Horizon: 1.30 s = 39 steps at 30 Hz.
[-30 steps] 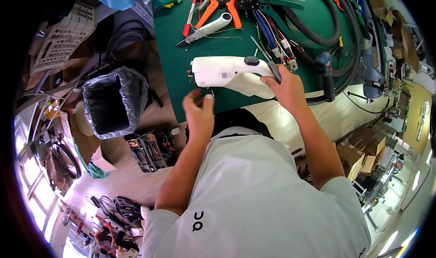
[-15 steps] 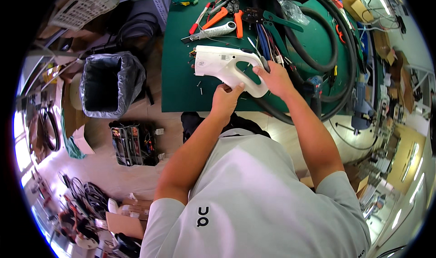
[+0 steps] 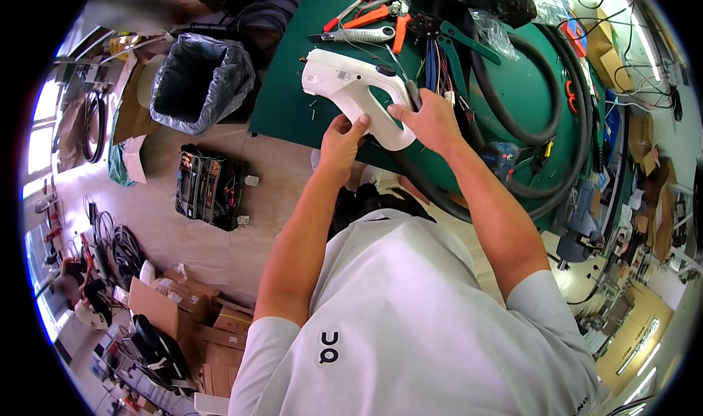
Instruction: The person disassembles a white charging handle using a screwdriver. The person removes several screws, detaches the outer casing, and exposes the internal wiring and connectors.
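A white, pistol-shaped charging gun [image 3: 344,83] with a looped handle is held over the near edge of the green work table, its nose pointing left. My left hand [image 3: 340,151] grips the underside of the body, thumb on the white shell. My right hand [image 3: 433,123] is closed round the rear of the handle, with its thumb near the handle opening. A thick black cable [image 3: 439,200] passes below my right hand. A few small screws [image 3: 313,113] lie left of the gun. Just beyond it are a utility knife [image 3: 359,34] and orange-handled pliers [image 3: 400,31].
Green-handled crimpers [image 3: 469,46] and coiled thick black cable [image 3: 553,119] lie on the green table [image 3: 282,108]. A cordless drill [image 3: 500,158] rests at the right. On the floor at left stand a lined bin [image 3: 242,75], a tool case [image 3: 209,187] and cardboard boxes [image 3: 220,335].
The view has turned, shifting the table and bin within it. The charging gun now tilts more, its rear lower to the right. Both hands keep their hold on it.
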{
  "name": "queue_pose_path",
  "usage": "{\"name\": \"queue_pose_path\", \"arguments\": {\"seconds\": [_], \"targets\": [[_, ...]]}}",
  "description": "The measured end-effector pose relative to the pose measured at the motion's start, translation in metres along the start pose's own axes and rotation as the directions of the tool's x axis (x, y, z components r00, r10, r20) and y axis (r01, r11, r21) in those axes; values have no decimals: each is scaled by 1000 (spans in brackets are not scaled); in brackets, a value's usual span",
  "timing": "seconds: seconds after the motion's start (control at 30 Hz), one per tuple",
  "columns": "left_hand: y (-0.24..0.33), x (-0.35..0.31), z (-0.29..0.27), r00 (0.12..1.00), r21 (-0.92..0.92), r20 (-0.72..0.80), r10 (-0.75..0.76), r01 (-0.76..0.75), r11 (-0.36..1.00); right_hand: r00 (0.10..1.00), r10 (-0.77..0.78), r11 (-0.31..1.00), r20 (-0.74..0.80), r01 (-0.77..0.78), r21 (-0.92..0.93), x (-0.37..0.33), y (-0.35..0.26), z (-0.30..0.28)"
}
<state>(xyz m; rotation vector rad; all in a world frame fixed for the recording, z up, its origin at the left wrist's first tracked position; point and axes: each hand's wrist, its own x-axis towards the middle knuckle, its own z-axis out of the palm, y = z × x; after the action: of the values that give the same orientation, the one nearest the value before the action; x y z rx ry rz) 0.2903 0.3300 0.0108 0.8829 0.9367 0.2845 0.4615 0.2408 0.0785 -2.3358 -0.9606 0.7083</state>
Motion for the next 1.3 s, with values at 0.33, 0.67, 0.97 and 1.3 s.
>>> {"name": "queue_pose_path", "arguments": {"seconds": [0.33, 0.67, 0.97, 1.3], "targets": [[64, -16, 43, 815, -546, 462, 349, -48, 837, 983, -151, 929, -108, 178, 324, -36, -45, -80], [139, -40, 117, 931, -384, 256, 259, -148, 911, 908, -66, 952, -414, 182, 247, -75, -47, -157], [150, -42, 124, 946, -374, 181, 269, -187, 908, 925, 149, 875, -351, 42, 483, -149, -11, -146], [152, -39, 135, 955, -382, 59, 292, -249, 890, 948, 19, 898, -317, 124, 423, -157, -5, -111]]}}
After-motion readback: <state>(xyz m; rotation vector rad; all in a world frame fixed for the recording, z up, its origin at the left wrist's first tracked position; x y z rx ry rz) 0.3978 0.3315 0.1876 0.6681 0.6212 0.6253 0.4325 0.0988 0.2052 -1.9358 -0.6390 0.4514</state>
